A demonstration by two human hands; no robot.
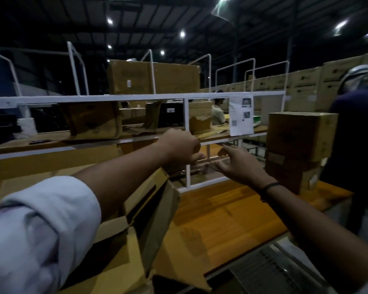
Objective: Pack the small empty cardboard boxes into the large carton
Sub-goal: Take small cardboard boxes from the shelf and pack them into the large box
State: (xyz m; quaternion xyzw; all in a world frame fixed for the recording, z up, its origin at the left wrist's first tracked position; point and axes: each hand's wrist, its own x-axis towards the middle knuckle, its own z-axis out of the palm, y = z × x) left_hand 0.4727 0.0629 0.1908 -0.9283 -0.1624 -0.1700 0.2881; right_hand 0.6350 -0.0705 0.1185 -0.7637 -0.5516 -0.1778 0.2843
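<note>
Left hand [180, 146] curled, contents unclear; right hand [236, 163] splayed, empty; risk: snagging white metal shelf frame [187, 162]; near-left open brown cardboard carton [149, 200] tipping.

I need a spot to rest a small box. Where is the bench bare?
The wooden benchtop is bare between the open carton on the left and the stacked boxes on the right, below both hands. The shelf behind the white frame is crowded with torn cardboard.
</note>
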